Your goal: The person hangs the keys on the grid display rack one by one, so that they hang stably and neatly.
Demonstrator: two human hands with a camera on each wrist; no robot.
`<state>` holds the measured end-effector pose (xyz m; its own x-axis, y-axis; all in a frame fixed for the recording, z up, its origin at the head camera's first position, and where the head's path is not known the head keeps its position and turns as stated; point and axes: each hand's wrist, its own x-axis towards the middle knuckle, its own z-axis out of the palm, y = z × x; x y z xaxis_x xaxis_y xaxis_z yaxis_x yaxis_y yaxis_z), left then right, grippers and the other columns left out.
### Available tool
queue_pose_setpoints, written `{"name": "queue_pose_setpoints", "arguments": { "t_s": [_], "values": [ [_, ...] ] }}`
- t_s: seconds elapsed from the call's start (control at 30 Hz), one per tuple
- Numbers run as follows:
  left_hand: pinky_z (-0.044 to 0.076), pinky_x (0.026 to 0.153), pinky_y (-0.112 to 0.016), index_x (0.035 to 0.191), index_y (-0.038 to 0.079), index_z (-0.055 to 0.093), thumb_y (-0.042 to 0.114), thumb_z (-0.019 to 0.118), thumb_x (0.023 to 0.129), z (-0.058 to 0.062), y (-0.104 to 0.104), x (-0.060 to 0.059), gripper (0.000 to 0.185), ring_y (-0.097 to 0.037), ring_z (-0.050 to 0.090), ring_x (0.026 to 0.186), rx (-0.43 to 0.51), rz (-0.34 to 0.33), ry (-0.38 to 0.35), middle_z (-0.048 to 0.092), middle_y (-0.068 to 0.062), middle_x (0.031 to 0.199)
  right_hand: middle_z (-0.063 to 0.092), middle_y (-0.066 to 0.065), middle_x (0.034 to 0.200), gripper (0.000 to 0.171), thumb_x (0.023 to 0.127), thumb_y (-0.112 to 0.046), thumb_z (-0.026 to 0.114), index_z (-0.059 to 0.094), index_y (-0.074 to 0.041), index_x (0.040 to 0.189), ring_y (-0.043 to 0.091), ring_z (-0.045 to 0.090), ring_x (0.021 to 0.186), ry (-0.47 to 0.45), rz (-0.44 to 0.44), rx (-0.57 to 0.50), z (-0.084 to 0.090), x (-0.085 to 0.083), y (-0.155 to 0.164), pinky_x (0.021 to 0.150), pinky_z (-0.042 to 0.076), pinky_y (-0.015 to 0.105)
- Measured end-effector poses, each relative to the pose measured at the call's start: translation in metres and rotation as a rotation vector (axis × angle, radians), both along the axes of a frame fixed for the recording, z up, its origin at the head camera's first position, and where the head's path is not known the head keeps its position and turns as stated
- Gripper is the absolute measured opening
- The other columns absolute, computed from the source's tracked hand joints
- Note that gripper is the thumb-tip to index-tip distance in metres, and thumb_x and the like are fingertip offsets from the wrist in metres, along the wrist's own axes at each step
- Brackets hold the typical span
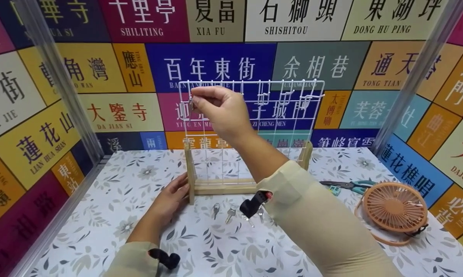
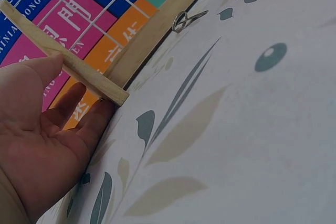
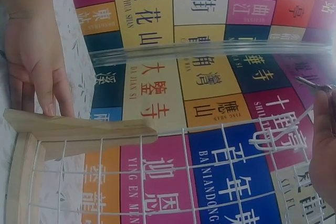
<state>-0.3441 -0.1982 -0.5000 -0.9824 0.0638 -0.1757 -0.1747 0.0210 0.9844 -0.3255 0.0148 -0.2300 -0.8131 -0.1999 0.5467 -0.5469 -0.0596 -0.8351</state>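
A white wire grid rack (image 1: pixel 231 154) stands upright in a wooden frame on the table. My right hand (image 1: pixel 225 111) is raised at the grid's upper left corner, pinching a small metal key (image 3: pixel 314 83) between thumb and fingertips. White hooks hang on the upper grid wires, one hook (image 3: pixel 268 139) close to that hand. Low on the left, my left hand (image 1: pixel 171 200) holds the rack's wooden side post (image 2: pixel 89 77), thumb on one face and fingers on the other. Several keys (image 1: pixel 230 214) on rings lie in front of the base, partly hidden behind the right wrist camera.
On the right of the table sits an orange fan (image 1: pixel 395 207). Beside it lies a teal-handled cutting tool (image 1: pixel 356 186) with a small teal item (image 1: pixel 334 190). Walls covered in colourful signs enclose the flower-patterned table (image 1: pixel 200 246) at the back and sides.
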Motion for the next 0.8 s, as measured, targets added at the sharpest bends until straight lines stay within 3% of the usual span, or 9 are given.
{"name": "queue_pose_setpoints", "arguments": {
  "t_s": [0.3, 0.47, 0.8],
  "values": [
    [0.034, 0.133, -0.046, 0.153, 0.049, 0.053, 0.034, 0.064, 0.108, 0.0, -0.001, -0.001, 0.049, -0.022, 0.05, 0.153, -0.013, -0.001, 0.005, 0.051, 0.012, 0.164, 0.079, 0.01, 0.115, 0.018, 0.103, -0.009, 0.071, 0.08, -0.005, 0.119, 0.017, 0.079, 0.101, 0.047, -0.068, 0.063, -0.002, -0.004, -0.005, 0.093, 0.065, 0.027],
    [0.033, 0.133, -0.046, 0.153, 0.049, 0.053, 0.034, 0.064, 0.108, 0.002, 0.0, 0.001, 0.048, -0.022, 0.05, 0.154, -0.015, 0.007, 0.011, 0.051, 0.012, 0.164, 0.077, 0.012, 0.118, 0.021, 0.103, -0.009, 0.072, 0.078, -0.003, 0.122, 0.026, 0.079, 0.104, 0.047, -0.067, 0.072, -0.009, -0.004, -0.004, 0.093, 0.066, 0.03],
    [0.035, 0.132, -0.046, 0.155, 0.046, 0.052, 0.032, 0.062, 0.11, 0.001, 0.001, 0.001, 0.048, -0.023, 0.049, 0.155, -0.007, -0.002, 0.017, 0.051, 0.011, 0.164, 0.079, 0.009, 0.115, 0.026, 0.101, -0.014, 0.075, 0.077, -0.004, 0.125, 0.02, 0.077, 0.102, -0.008, -0.09, 0.043, -0.063, 0.005, 0.033, 0.095, 0.066, 0.033]
  ]
}}
